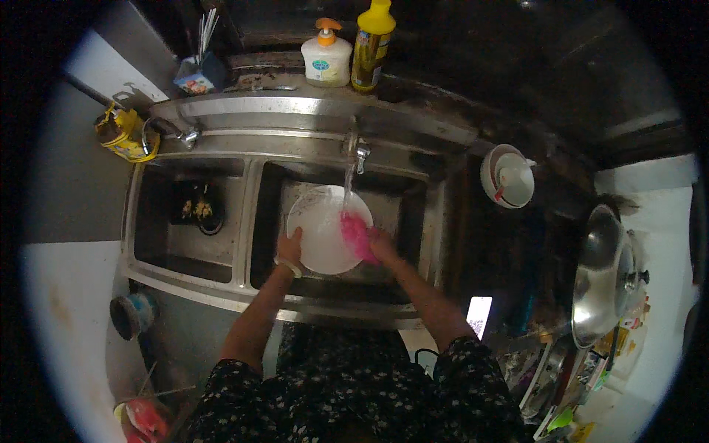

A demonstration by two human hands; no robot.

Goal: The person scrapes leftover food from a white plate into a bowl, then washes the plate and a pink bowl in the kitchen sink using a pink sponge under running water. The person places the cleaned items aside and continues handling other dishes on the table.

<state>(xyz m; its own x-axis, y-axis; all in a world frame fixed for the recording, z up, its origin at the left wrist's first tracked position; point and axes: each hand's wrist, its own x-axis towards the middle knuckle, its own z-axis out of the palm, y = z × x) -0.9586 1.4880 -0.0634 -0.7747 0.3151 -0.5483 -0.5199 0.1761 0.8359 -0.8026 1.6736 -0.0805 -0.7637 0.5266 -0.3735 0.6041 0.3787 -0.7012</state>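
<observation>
A round white plate [321,232] is tilted over the right basin [407,210] of a stainless-steel double sink. My left hand [291,246] grips its left rim, thumb on the upper face. In my right hand [382,243] is a bright pink cloth [357,235], pressed against the right side of the plate. Water from the faucet [361,158] runs in a stream onto the plate beside the cloth. The fingers of my left hand are hidden under the plate.
Food scraps [198,209] lie by the drain in the left basin [191,255]. Behind the sink stand a pump soap bottle [327,61] and a yellow-capped bottle [371,55]. Stacked bowls [507,176], a lit phone [478,317] and a large metal lid [601,277] are at the right.
</observation>
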